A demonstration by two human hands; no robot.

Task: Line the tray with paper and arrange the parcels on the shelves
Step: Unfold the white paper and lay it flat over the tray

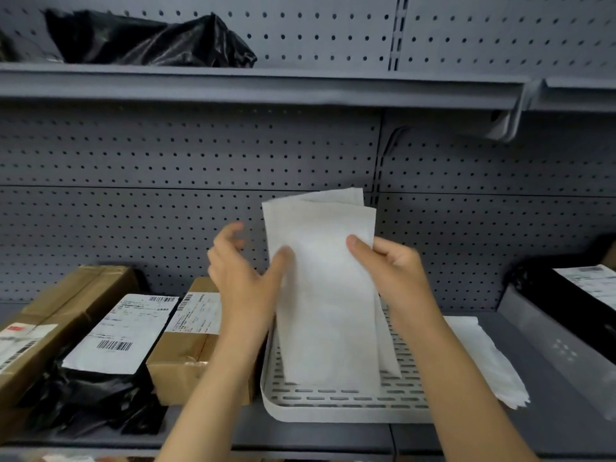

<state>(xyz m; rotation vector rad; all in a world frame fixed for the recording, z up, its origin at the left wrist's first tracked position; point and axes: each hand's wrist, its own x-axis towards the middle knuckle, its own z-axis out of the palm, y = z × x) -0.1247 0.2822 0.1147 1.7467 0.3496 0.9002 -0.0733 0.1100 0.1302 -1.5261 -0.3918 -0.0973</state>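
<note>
A folded white paper point(325, 295) stands upright over a white slotted tray point(333, 403) on the grey shelf. My right hand point(393, 271) grips the paper's right edge, thumb on its front. My left hand point(243, 271) touches the paper's left edge with the thumb, its other fingers spread and blurred. Left of the tray lie parcels: a small brown box point(186, 355) with a label, a black bag with a white label point(116, 338), and a long brown box point(60, 315). Another black parcel point(573, 295) with a label sits at the right.
A second white paper point(490, 358) lies on the shelf right of the tray. A black bag point(150, 40) rests on the upper shelf point(266, 90). Grey pegboard backs both shelves.
</note>
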